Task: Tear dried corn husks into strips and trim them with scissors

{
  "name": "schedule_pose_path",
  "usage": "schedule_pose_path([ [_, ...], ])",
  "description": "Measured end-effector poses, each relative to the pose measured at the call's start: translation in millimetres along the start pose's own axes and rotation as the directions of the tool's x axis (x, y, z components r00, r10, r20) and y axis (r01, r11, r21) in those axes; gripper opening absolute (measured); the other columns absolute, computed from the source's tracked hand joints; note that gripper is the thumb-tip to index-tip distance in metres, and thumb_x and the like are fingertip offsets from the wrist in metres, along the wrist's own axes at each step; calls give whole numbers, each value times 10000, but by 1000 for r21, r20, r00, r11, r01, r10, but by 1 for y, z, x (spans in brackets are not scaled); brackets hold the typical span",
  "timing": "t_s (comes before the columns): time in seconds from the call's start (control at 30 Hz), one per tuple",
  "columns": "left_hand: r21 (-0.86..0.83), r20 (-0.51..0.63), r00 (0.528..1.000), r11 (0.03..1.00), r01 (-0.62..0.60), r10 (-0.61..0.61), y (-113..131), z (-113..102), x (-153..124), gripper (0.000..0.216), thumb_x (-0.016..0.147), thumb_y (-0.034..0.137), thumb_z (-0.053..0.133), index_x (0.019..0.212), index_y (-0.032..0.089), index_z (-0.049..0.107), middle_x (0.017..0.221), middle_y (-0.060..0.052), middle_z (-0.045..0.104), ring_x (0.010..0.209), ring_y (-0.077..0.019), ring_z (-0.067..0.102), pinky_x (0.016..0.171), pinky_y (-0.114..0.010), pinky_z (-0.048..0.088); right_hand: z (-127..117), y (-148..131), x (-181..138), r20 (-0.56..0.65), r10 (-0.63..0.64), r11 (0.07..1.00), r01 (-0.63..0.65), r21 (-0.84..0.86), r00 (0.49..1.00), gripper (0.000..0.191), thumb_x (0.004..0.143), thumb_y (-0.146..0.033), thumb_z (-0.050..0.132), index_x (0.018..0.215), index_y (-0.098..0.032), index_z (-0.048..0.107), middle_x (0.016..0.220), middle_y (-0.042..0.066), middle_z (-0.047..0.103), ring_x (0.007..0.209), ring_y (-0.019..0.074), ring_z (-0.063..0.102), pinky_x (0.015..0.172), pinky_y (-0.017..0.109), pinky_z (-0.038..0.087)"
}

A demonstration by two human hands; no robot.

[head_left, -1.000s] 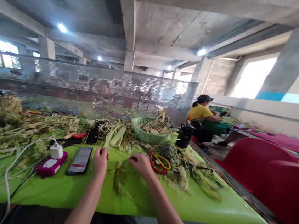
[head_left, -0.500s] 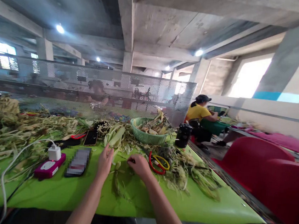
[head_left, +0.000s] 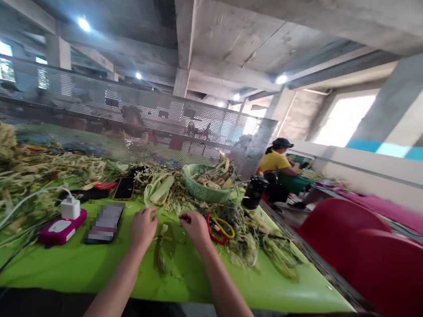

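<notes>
Flanking a sprig [head_left: 161, 254] — left hand [head_left: 144, 227] near husks [head_left: 158, 191], right hand [head_left: 195, 229] opposite.

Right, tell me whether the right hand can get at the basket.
Probably yes: the basket stands just beyond the right hand, and only low plant scraps seem to lie between them.

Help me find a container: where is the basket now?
In the head view, the basket sits near centre, far across the table, beyond the right hand, left of the black cup.
</notes>
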State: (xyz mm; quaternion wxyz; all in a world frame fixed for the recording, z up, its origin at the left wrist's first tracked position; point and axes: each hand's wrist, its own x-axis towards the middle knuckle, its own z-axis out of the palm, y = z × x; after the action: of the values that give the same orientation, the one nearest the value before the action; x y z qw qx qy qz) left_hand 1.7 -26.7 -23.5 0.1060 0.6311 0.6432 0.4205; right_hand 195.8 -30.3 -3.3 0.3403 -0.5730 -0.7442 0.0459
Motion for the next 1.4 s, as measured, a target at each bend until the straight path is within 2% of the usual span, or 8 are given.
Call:
schedule_pose_path([
  [0.13,219,90,995,973,-71,53,0,2,-3,321,790,152,541,1094,207,630,1069,-82,657,1023,-270,531,847,-355,401,3,-1,-2,14,8,1000,-8,-4,1000,139,736,-160,626,814,-230,718,846,10,720,825,172,628,747,236,449],
  [0.33,310,123,991,946,-97,61,-1,2,-4,351,791,151,527,1122,219,623,1092,-92,635,1018,-276,524,811,-342,402,1,-5,-5,37,6,1000,-5,-4,999,151,736,-152,621,808,-233,728,829,5,730,798,163,641,719,216,447],
  [0.63,288,147,987,952,-107,67,-4,4,-2,265,806,201,509,1027,244,648,1037,-56,662,986,-252,551,784,-322,411,5,-3,-7,-2,20,1000,-20,3,1000,116,719,-184,648,771,-244,732,783,-8,734,755,161,649,673,207,444],
  [0.8,230,175,983,968,-98,58,-5,5,1,223,796,217,546,989,244,655,1031,-41,674,981,-226,562,790,-291,409,-4,-9,-7,-96,22,999,-19,34,995,138,717,-158,639,791,-236,725,816,-10,733,798,162,639,728,213,450],
  [0.97,217,174,984,973,-80,42,0,-1,-1,212,807,254,531,975,240,660,1033,-44,680,956,-235,567,737,-298,411,-55,12,-23,-221,98,994,-87,59,970,211,790,-201,545,942,-217,691,890,8,720,791,159,639,729,229,472],
  [1.1,204,123,990,975,-86,61,4,-4,-3,195,803,262,547,957,233,663,1013,-52,684,953,-235,568,753,-300,408,-130,66,-65,-288,239,967,-255,-17,927,227,778,-251,531,934,-214,691,901,28,711,792,189,632,715,274,468],
  [1.23,227,91,994,970,-82,63,6,-5,-4,195,817,285,526,951,236,660,1027,-53,680,948,-248,562,714,-306,400,-196,118,-111,-344,393,881,-457,-125,853,150,656,-260,623,760,-201,713,809,70,695,795,237,608,679,298,425],
  [1.4,230,82,994,969,-92,75,6,-5,-4,188,816,288,518,935,241,656,1016,-43,680,927,-243,562,720,-303,392,-210,147,-135,-250,488,845,-525,-106,836,177,496,-293,743,646,-212,696,609,17,643,601,196,566,540,263,363],
])
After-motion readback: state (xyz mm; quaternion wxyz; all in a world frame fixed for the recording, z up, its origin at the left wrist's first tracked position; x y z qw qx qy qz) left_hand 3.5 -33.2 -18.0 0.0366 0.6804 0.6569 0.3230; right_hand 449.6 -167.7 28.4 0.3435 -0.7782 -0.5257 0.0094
